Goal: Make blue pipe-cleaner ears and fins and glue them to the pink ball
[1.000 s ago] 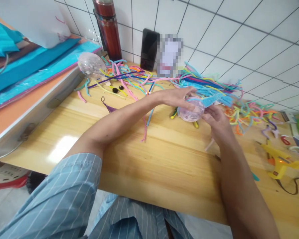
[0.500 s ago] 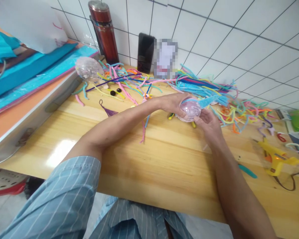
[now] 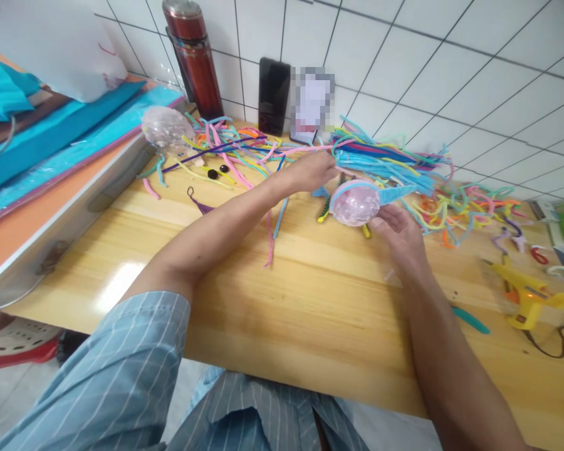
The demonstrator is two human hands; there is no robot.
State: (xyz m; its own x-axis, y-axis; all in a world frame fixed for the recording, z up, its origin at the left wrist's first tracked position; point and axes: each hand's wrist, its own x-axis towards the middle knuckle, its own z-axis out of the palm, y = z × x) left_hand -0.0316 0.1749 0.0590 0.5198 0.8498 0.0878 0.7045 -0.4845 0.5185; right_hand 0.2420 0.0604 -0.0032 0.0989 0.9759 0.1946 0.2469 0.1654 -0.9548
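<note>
A clear plastic ball (image 3: 356,207) with a light-blue fuzzy band along its top edge and a pointed light-blue tail (image 3: 395,193) is between my hands. My right hand (image 3: 401,237) is at its right side, thumb and curled fingers against the edge. My left hand (image 3: 316,170) is off the ball, to its upper left, beside the pipe cleaners. Its fingers are curled downward, and what they hold, if anything, is hidden. Yellow-and-black handles (image 3: 323,212) of a tool show partly from under the ball.
Loose pipe cleaners (image 3: 385,156) spread along the tiled wall. A second clear ball (image 3: 165,128), a red thermos (image 3: 190,62) and a black phone (image 3: 272,97) stand at the back. A yellow glue gun (image 3: 526,294) and teal-handled tool (image 3: 470,319) lie right; a grey-edged tray (image 3: 98,191) is left.
My left hand has let go of the ball and moved up and left toward the pipe cleaners. My right hand has stayed at the ball's right side.
</note>
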